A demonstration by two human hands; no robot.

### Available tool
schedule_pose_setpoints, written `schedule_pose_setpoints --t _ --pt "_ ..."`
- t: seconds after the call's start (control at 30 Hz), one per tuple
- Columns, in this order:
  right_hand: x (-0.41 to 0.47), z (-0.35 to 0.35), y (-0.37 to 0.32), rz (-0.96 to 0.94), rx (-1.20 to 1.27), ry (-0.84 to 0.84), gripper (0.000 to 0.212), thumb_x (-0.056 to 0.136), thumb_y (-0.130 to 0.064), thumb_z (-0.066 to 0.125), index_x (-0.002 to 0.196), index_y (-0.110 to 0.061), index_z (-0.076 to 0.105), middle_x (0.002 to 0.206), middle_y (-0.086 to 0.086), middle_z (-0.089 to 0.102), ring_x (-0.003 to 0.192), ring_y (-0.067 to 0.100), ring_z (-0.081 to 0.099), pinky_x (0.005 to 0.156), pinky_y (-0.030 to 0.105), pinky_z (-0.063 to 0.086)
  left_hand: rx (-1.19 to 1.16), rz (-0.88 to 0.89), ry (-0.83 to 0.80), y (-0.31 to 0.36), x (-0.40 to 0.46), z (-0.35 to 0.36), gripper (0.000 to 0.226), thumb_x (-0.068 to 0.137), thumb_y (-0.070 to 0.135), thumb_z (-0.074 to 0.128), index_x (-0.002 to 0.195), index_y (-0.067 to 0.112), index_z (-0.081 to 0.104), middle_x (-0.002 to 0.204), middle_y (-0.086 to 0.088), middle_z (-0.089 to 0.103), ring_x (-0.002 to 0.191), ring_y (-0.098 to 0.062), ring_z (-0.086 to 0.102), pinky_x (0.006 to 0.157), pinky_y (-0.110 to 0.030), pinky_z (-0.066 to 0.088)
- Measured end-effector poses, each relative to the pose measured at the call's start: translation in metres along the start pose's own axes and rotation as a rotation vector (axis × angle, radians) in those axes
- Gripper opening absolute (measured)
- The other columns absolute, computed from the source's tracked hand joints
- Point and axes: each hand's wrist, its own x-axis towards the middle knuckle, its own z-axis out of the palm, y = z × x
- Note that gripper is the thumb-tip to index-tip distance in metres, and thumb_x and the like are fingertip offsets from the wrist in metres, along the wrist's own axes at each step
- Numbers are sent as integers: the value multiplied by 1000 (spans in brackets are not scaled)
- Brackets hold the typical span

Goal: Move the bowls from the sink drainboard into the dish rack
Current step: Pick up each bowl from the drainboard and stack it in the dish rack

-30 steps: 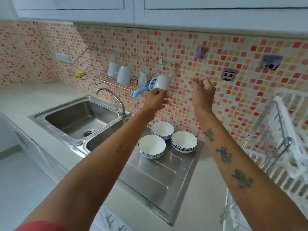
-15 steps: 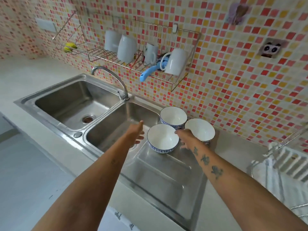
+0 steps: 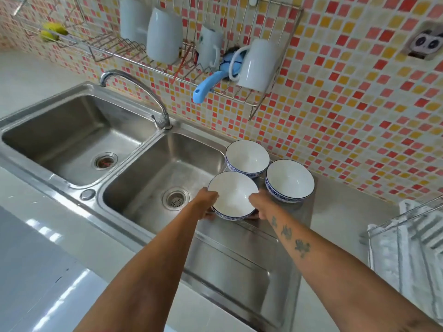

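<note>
Three white bowls with blue patterned rims stand on the steel drainboard (image 3: 239,267). The nearest bowl (image 3: 233,194) is clasped from both sides: my left hand (image 3: 206,203) grips its left wall, my right hand (image 3: 260,204) its right wall. It still seems to rest on the drainboard. A second bowl (image 3: 247,156) sits behind it by the wall, a third bowl (image 3: 289,179) to the right. The white dish rack (image 3: 412,238) shows partly at the right edge.
A double steel sink (image 3: 165,168) with a curved tap (image 3: 143,92) lies left of the drainboard. A wire wall rack (image 3: 187,68) above holds white mugs and a blue-handled tool. A tiled wall runs behind; pale counter surrounds the sink.
Both hands came down from near the wall rack and closed on the nearest bowl. The camera tilted down and moved closer to the sink.
</note>
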Motion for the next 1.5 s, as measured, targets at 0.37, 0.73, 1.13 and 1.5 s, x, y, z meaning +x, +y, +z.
schedule_pose_setpoints --t 0.37,0.73,1.13,1.5 --pt "-9 2 1 -84 -70 115 45 93 3 35 137 -6 43 136 13 52 102 26 50 64 26 48 -72 48 5 -8 -1 3 46 92 -5 27 133 7 44 107 -15 55 67 -28 59 64 -45 56" --pt "-64 -49 -36 -307 -14 260 53 85 7 38 133 -8 53 129 14 60 111 35 57 89 38 50 -182 292 -52 28 -70 34 57 88 -10 26 138 13 41 122 -11 51 97 -31 52 65 -40 55" --pt "-288 -192 -95 -1005 251 540 54 85 9 34 123 -17 62 103 -1 60 87 11 55 61 13 48 -435 531 -830 138 -267 95 59 92 67 28 127 32 61 133 -7 63 121 -39 58 96 -73 39" --pt "-410 -345 -17 -1195 486 877 37 87 8 45 101 -22 61 84 -8 62 77 8 60 62 16 50 -93 450 -1214 159 -396 231 69 86 71 39 125 20 63 125 -15 67 110 -44 64 88 -68 48"
